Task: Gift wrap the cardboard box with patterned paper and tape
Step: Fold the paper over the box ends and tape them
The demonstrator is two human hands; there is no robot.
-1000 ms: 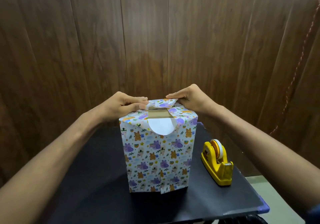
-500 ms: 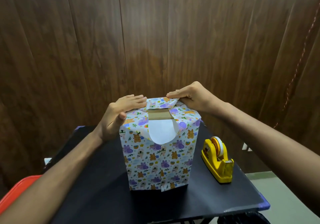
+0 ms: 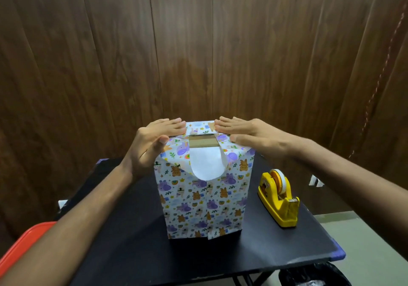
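Note:
A tall box wrapped in white patterned paper (image 3: 203, 204) with purple and orange animals stands upright mid-table. On its top a strip of bare brown cardboard (image 3: 202, 141) shows between the folds. A rounded flap showing the paper's white underside (image 3: 206, 164) hangs over the front face. My left hand (image 3: 154, 140) lies flat on the top's left side with straight fingers, thumb over the edge. My right hand (image 3: 247, 134) lies flat on the top's right side, pressing the paper down. A yellow tape dispenser (image 3: 279, 199) sits right of the box.
The black table (image 3: 132, 246) ends at a front edge and a blue-tipped right corner. A red object (image 3: 24, 243) shows at the lower left edge. Dark wooden panelling (image 3: 198, 54) stands close behind. Pale floor lies to the right, and a black bag sits below the table.
Both hands have gone from gripping the top folds with curled fingers to lying flat on them. The far flap has been pressed down. The camera view has tilted slightly downward.

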